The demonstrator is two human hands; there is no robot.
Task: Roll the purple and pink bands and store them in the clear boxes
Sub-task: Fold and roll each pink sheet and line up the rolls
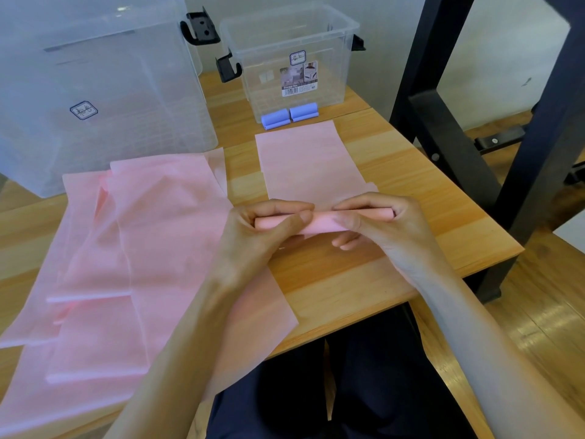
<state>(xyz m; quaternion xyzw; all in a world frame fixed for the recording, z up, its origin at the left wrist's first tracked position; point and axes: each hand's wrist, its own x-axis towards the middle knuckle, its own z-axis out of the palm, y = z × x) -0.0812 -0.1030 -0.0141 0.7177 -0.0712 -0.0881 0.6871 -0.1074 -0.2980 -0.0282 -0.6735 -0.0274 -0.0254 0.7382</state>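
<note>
Pink foam-like sheet is what we have in hand here: both hands curl round a half-made pink roll [319, 224] near the right edge of the worktop [411, 198]. Our left hand [269, 229] pinches the roll's left end between thumb and fingers, and our right hand [373, 223] wraps the right end. The roll's long axis runs left to right across us, and the unrolled tail of the pink band [307, 163] stretches straight away from the hands toward the far edge. So the next turn, we judge, goes forward, away from the body, with both hands equally near.

At the far end of that tail, two finished purple rolls [288, 115] lie side by side on the worktop, touching the front wall of the small clear box [294, 52]; they are not yet stored. The large clear box [95, 90] stands at the far left corner. A loose heap of pink sheets [126, 248] covers the left half, waiting its turn.
</note>
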